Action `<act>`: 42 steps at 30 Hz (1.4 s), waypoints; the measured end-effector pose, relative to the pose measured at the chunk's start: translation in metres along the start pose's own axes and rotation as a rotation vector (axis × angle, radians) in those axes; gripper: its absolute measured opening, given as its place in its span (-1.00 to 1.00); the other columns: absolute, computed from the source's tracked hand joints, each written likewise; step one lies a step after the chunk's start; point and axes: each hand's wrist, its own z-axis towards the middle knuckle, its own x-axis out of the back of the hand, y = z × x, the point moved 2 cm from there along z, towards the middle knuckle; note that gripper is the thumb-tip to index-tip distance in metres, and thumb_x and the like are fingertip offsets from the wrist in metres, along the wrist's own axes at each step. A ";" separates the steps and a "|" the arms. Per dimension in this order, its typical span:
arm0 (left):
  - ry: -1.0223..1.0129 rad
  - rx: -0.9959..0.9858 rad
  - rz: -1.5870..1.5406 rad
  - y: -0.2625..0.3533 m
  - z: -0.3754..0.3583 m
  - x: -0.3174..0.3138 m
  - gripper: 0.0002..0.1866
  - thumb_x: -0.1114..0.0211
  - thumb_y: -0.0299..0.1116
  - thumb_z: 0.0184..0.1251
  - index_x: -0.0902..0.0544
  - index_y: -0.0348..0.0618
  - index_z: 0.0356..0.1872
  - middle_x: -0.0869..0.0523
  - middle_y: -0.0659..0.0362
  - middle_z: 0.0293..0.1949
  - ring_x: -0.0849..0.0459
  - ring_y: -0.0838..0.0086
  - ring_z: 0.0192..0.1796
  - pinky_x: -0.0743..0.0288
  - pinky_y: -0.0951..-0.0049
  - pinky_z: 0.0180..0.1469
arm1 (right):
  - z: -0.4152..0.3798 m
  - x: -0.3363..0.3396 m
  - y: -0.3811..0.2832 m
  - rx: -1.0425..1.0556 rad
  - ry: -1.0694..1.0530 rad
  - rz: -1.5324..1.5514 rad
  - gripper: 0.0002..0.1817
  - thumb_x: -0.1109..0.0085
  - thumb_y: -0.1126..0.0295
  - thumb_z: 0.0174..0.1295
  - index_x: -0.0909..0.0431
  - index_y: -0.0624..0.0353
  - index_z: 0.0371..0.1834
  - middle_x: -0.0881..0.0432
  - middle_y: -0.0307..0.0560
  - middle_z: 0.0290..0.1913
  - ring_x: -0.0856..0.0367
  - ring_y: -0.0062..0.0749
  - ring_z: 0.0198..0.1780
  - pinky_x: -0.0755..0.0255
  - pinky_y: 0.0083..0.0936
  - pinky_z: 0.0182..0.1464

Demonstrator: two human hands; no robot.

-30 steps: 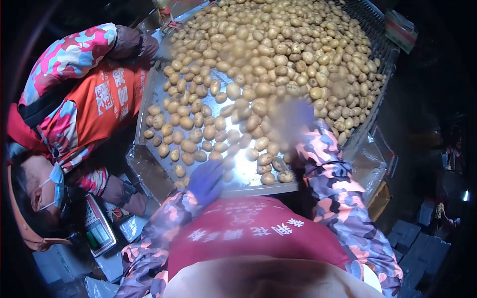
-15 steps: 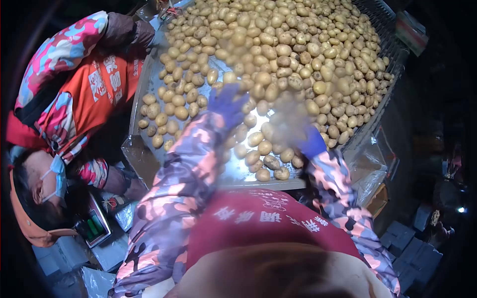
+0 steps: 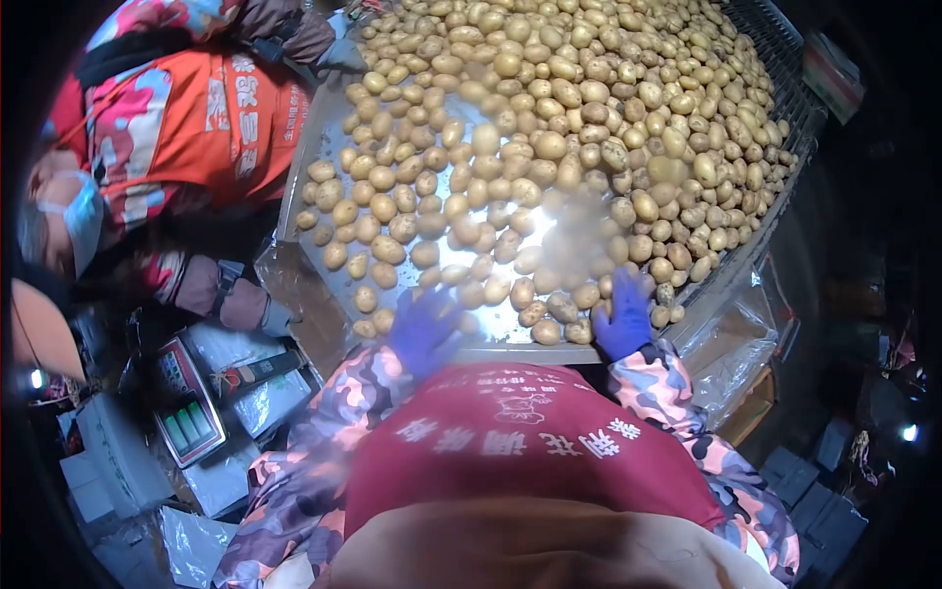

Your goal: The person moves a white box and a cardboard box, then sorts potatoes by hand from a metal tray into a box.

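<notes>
A large heap of potatoes (image 3: 589, 98) covers the upper part of a metal table (image 3: 324, 236), and looser potatoes lie across its near part. My left hand (image 3: 428, 329), in a purple glove, is at the near edge beside a few potatoes, with its fingers spread and somewhat blurred. On the right, my right hand (image 3: 625, 319), also gloved in purple, rests at the near edge with its fingers apart, touching or close to the potatoes there. A bright glare and a blurred spot hide part of the surface between the hands.
At the left stands a co-worker in an orange apron (image 3: 226, 128), one gloved hand at the table's left edge. A scale with a green display (image 3: 191, 422) is at the lower left. Plastic-lined boxes (image 3: 731, 344) stand right of the table.
Both my hands have drawn back toward the near edge. More potatoes lie spread over the near part of the table. The co-worker's lower arm now reaches further right.
</notes>
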 end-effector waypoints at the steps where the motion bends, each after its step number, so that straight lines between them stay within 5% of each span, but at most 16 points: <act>1: -0.015 -0.062 -0.039 -0.003 -0.004 -0.001 -0.30 -0.28 -0.18 0.31 -0.33 -0.14 0.46 -0.28 -0.21 0.43 -0.25 -0.23 0.43 -0.05 -0.28 0.42 | 0.004 -0.004 -0.019 0.054 -0.030 0.005 -0.37 -0.15 0.28 0.21 -0.37 0.16 0.40 -0.35 0.38 0.38 -0.24 0.32 0.44 -0.24 0.06 0.42; 6: 0.016 -0.095 -0.111 0.002 0.002 0.020 -0.32 -0.28 -0.20 0.30 -0.34 -0.12 0.44 -0.29 -0.20 0.43 -0.26 -0.23 0.41 -0.01 -0.30 0.43 | 0.048 0.003 -0.067 0.351 -0.396 0.095 -0.26 -0.20 0.21 0.22 -0.27 0.19 0.49 -0.28 0.34 0.46 -0.14 0.36 0.51 -0.23 0.09 0.43; 11: 0.059 -0.153 -0.171 -0.007 -0.004 0.011 -0.33 -0.29 -0.23 0.27 -0.36 -0.15 0.41 -0.31 -0.20 0.40 -0.27 -0.21 0.40 -0.03 -0.28 0.44 | 0.089 -0.078 -0.098 0.308 -0.074 0.419 -0.53 0.09 0.30 0.54 -0.25 0.21 0.44 -0.44 -0.02 0.35 -0.53 -0.28 0.15 -0.50 -0.37 0.17; 13: 0.039 -0.180 -0.185 -0.010 -0.004 0.014 -0.33 -0.29 -0.25 0.26 -0.36 -0.18 0.40 -0.31 -0.20 0.41 -0.27 -0.21 0.40 -0.06 -0.26 0.44 | 0.098 -0.094 -0.125 0.314 -0.143 0.124 -0.63 -0.08 0.35 0.37 -0.46 0.17 0.21 -0.54 0.02 0.14 -0.56 -0.20 0.12 -0.48 -0.26 0.14; 15: 0.096 -0.123 -0.245 -0.011 -0.012 0.011 -0.35 -0.32 -0.27 0.26 -0.42 -0.18 0.39 -0.41 -0.12 0.38 -0.31 -0.11 0.43 -0.12 -0.17 0.45 | 0.077 -0.092 -0.151 0.477 0.101 -0.095 -0.68 -0.17 0.40 0.21 -0.59 0.15 0.04 -0.59 0.07 0.01 -0.58 -0.08 0.10 -0.47 -0.19 0.09; 17: 0.177 -0.103 -0.270 -0.016 -0.014 0.009 -0.36 -0.34 -0.28 0.24 -0.45 -0.18 0.37 -0.46 -0.08 0.36 -0.35 -0.07 0.43 -0.16 -0.12 0.45 | 0.069 -0.099 -0.159 0.184 -0.282 0.745 -0.69 -0.21 0.38 0.16 -0.60 0.15 -0.01 -0.59 0.08 0.00 -0.56 0.01 0.11 -0.45 -0.09 0.10; 19: 0.276 -0.114 -0.280 -0.013 -0.018 0.004 -0.37 -0.35 -0.27 0.23 -0.47 -0.20 0.34 -0.47 -0.08 0.36 -0.38 -0.07 0.42 -0.19 -0.12 0.44 | 0.047 -0.020 -0.217 0.436 -0.293 -0.100 -0.57 -0.29 0.32 0.09 -0.58 0.14 0.07 -0.58 0.11 0.07 -0.53 0.13 0.18 -0.43 0.00 0.16; 23: 0.157 -0.126 -0.230 -0.010 -0.009 0.012 -0.32 -0.31 -0.28 0.18 -0.40 -0.27 0.36 -0.41 -0.19 0.31 -0.35 -0.21 0.36 -0.18 -0.18 0.38 | 0.000 -0.025 -0.177 0.546 -0.437 0.163 -0.30 -0.30 0.35 0.06 -0.43 0.12 0.37 -0.55 0.14 0.23 -0.49 0.18 0.27 -0.44 -0.08 0.26; 26: 0.132 -0.119 -0.081 0.001 -0.007 0.020 -0.33 -0.32 -0.25 0.19 -0.42 -0.22 0.36 -0.41 -0.18 0.32 -0.33 -0.21 0.38 -0.17 -0.22 0.35 | -0.018 0.021 -0.169 0.409 -0.321 0.267 -0.31 -0.31 0.38 0.03 -0.44 0.13 0.34 -0.56 0.11 0.22 -0.51 0.22 0.25 -0.44 -0.04 0.25; 27: 0.140 -0.124 -0.066 -0.001 -0.009 0.014 -0.34 -0.34 -0.24 0.20 -0.44 -0.19 0.35 -0.41 -0.17 0.33 -0.32 -0.22 0.39 -0.14 -0.27 0.35 | -0.025 0.029 -0.162 0.459 -0.147 0.304 -0.35 -0.32 0.42 -0.02 -0.48 0.12 0.26 -0.57 0.09 0.20 -0.53 0.21 0.21 -0.48 -0.02 0.19; 33: 0.151 -0.152 -0.043 0.000 -0.013 0.011 -0.34 -0.38 -0.21 0.23 -0.46 -0.15 0.37 -0.39 -0.17 0.41 -0.28 -0.26 0.45 -0.05 -0.28 0.45 | -0.019 -0.005 -0.088 0.656 0.005 0.110 -0.49 -0.37 0.38 -0.12 -0.59 0.07 0.03 -0.61 0.03 0.11 -0.61 0.14 0.09 -0.56 -0.05 0.04; 36: 0.206 -0.221 0.041 -0.002 -0.010 0.003 -0.34 -0.37 -0.22 0.25 -0.46 -0.18 0.37 -0.37 -0.19 0.44 -0.27 -0.28 0.48 -0.08 -0.28 0.45 | 0.011 -0.054 -0.034 0.376 0.089 0.140 -0.55 -0.36 0.29 -0.03 -0.65 0.11 0.00 -0.67 -0.02 -0.01 -0.63 -0.02 0.05 -0.53 -0.15 0.06; 38: 0.126 -0.226 0.072 0.009 -0.005 0.015 -0.33 -0.36 -0.24 0.25 -0.45 -0.21 0.38 -0.36 -0.19 0.45 -0.25 -0.28 0.49 -0.08 -0.30 0.44 | 0.029 -0.096 -0.020 0.279 0.072 0.694 -0.74 -0.29 0.26 0.11 -0.68 0.06 -0.14 -0.67 -0.03 -0.18 -0.67 -0.02 -0.14 -0.55 -0.14 -0.14; 39: 0.093 -0.209 0.090 0.008 -0.006 0.014 -0.32 -0.34 -0.24 0.26 -0.43 -0.21 0.41 -0.34 -0.20 0.46 -0.23 -0.28 0.50 -0.06 -0.30 0.45 | 0.041 -0.052 -0.037 0.248 -0.141 0.176 -0.83 -0.24 0.27 0.19 -0.68 0.02 -0.20 -0.65 0.02 -0.28 -0.67 0.02 -0.25 -0.55 -0.16 -0.25; 40: 0.073 -0.220 0.101 0.009 -0.006 0.014 -0.31 -0.33 -0.26 0.27 -0.40 -0.20 0.44 -0.32 -0.20 0.48 -0.20 -0.29 0.51 -0.03 -0.30 0.46 | 0.034 -0.035 -0.047 0.223 -0.152 0.204 -0.79 -0.24 0.23 0.20 -0.67 0.01 -0.14 -0.65 0.01 -0.26 -0.67 -0.03 -0.25 -0.55 -0.18 -0.26; 42: 0.052 -0.230 0.091 0.009 -0.005 0.014 -0.30 -0.29 -0.25 0.29 -0.37 -0.19 0.47 -0.30 -0.20 0.49 -0.19 -0.29 0.52 -0.02 -0.30 0.46 | 0.008 -0.012 -0.061 0.032 0.070 0.951 -0.71 -0.26 0.15 0.24 -0.66 0.00 -0.04 -0.65 -0.01 -0.23 -0.67 -0.13 -0.25 -0.55 -0.23 -0.27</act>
